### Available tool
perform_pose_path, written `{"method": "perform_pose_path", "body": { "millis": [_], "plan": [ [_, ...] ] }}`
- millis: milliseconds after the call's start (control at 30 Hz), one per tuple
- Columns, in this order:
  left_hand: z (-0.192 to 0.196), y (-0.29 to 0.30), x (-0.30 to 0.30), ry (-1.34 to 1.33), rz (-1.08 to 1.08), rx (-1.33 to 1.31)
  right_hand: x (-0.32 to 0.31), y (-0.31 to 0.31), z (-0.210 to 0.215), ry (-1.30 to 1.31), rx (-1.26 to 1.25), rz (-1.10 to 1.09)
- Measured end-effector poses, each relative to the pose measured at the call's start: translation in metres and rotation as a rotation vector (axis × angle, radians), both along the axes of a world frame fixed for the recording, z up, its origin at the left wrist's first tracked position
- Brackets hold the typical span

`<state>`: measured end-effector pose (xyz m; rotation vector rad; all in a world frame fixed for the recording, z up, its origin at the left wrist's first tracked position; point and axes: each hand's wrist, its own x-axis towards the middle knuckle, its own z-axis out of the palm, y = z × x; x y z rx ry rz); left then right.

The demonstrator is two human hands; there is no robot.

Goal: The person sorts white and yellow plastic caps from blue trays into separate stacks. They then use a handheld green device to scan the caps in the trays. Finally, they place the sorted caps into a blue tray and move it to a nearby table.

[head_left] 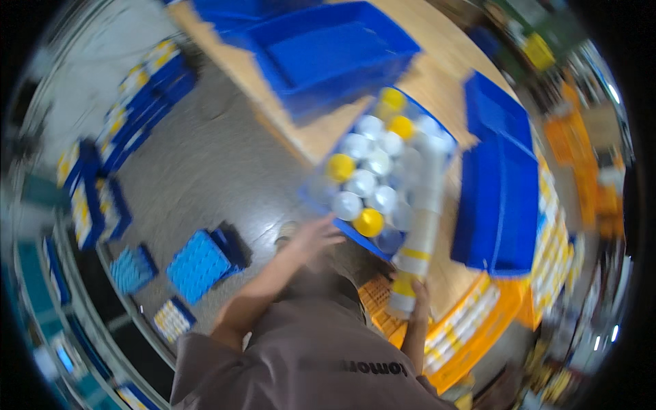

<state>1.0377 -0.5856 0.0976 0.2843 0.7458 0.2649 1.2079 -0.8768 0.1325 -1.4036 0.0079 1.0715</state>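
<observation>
My right hand grips the lower end of a long stack of white and yellow cylindrical pieces, perhaps nested cups or lids. This stack slants up along the right side of a blue bin at the table's edge. Several white and yellow round-topped pieces fill the bin in rows. Beside its near left corner, my left hand is stretched out, fingers apart and somewhat blurred, holding nothing. Whether its fingertips touch the bin cannot be made out.
A blue bin lies on the wooden table, with more blue bins to the right. Orange crates holding white and yellow pieces stand at lower right. On the floor at left are light-blue stacks and filled blue bins.
</observation>
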Motion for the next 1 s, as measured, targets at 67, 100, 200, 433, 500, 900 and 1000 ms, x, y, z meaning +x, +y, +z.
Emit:
{"method": "perform_pose_path", "body": {
  "millis": [67,100,200,433,500,900,1000],
  "plan": [
    [-0.006,-0.004,-0.001,0.002,0.105,-0.021,0.025,-0.003,0.005,-0.157,-0.003,0.002],
    [-0.007,-0.002,-0.009,-0.005,0.124,-0.032,0.037,-0.001,0.007,-0.215,0.041,0.005],
    [-0.011,0.015,-0.063,0.321,0.067,0.124,0.063,0.014,0.012,-0.32,0.169,0.045],
    [0.006,0.013,-0.298,1.206,0.143,0.541,0.055,0.118,0.018,-0.239,0.343,0.366],
    [0.01,-0.003,-0.343,1.208,0.218,0.431,0.032,0.162,0.019,-0.195,0.437,0.494],
    [-0.144,0.0,-0.547,0.755,1.253,-0.411,-0.119,0.439,0.052,-0.328,0.478,0.408],
    [-0.166,0.065,-0.591,0.71,1.317,-0.546,-0.136,0.487,0.079,-0.284,0.383,0.049]
  ]
}}
